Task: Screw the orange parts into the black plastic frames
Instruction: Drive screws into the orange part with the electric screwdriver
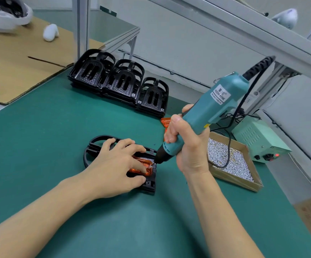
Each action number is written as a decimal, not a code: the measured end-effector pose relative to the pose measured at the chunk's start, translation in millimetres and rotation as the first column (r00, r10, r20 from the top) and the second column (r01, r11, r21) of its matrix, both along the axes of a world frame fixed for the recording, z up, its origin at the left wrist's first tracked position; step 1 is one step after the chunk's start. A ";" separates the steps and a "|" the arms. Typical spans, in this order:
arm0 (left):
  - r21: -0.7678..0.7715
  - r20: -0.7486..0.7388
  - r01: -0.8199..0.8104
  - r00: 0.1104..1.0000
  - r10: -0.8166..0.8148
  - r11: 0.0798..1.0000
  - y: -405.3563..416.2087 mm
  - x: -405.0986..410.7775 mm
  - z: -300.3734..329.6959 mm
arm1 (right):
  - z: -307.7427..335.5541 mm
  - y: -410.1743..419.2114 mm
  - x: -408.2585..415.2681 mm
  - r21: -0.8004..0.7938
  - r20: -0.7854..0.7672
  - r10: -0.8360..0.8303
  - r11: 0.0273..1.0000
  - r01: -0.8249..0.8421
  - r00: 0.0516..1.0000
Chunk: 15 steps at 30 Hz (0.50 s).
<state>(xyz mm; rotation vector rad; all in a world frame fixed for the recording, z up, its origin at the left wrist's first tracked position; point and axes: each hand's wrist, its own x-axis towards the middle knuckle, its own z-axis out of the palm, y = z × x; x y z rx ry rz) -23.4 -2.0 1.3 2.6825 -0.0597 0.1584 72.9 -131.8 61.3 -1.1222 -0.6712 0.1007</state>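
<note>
**Driver tip at the corner of the orange part, frame pinned flat**

The left hand (117, 164) lies spread over the black frame (97, 146) near the middle of the desk (39, 146), fingers straight and pressing the orange part (141, 167) down into its recess. This grip holds nothing; it seems to be there to stop the part lifting or the frame turning under the driver.

The right hand (184, 144) is wrapped firmly round the lower barrel of the teal electric screwdriver (214, 107), fingers curled fully about it. The tool leans away toward 1 o'clock, its black nose coming down at the 3 o'clock end of the orange part, where a small bright screw (151, 165) seems to sit under the bit. How far the screw is seated is too small to tell.

Supplies sit close, probably for short reaches: a cardboard tray of silver screws (231, 161) at 3 o'clock of the frame, more orange parts (165, 122) partly hidden behind the right hand at 1 o'clock, and stacks of black frames (121, 82) at 12 o'clock. A pale green power unit (257, 138) with a red light stands beyond the tray, its cable looping up to the driver.

The desk has a green mat; a cardboard sheet (20, 67) lies at 10 o'clock. Aluminium framing (80, 25) rises behind, with pale wall and floor beyond.
</note>
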 end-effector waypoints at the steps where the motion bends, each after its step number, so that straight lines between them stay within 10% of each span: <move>1: -0.001 -0.001 0.000 1.000 0.000 1.000 0.2 0.2 -0.2 | -0.2 0.4 0.2 -0.005 0.011 0.008 1.000 -0.008 1.000; 15: -0.030 -0.026 0.015 1.000 -0.016 0.999 1.8 1.0 1.9 | -0.8 4.9 -0.6 -0.072 0.066 0.158 0.986 -0.153 0.985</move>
